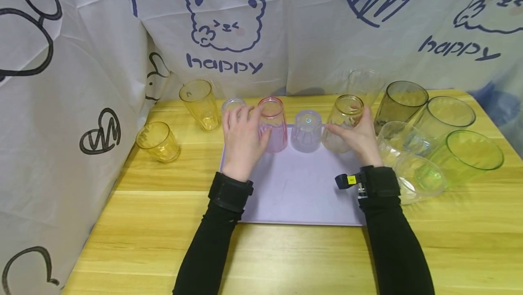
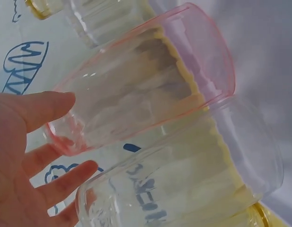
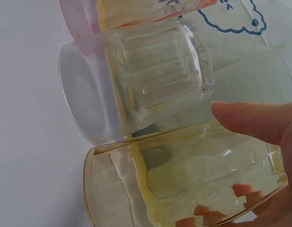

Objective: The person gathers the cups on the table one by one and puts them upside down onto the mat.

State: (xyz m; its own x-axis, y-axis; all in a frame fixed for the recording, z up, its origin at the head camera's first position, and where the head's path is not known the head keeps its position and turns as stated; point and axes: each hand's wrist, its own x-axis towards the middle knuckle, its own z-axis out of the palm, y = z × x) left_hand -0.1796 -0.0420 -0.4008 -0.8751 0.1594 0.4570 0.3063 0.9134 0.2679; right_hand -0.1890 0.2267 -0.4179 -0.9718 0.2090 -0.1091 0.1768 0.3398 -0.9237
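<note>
An upside-down pink-tinted glass [image 1: 278,138] stands at the tray's back edge. My left hand [image 1: 242,138] is at its base, thumb in front and fingers spread loosely behind, beside an upturned clear glass [image 2: 183,175]. A short clear ribbed tumbler [image 1: 306,131], also inverted, sits to the right of the pink one. Further right, my right hand [image 1: 359,136] holds an upturned amber-tinted glass [image 1: 341,122] near its base. Its thumb lies along one side, and the other fingers show through the glass wall in the right wrist view.
Beneath the row lies a pale lilac tray [image 1: 302,190] on the wooden table [image 1: 171,231]. Two yellow glasses [image 1: 200,104] stand upright at left. At right, several larger glasses crowd close together, among them a green one [image 1: 470,159] and a dark one [image 1: 402,102]. A printed cloth [image 1: 306,36] hangs behind.
</note>
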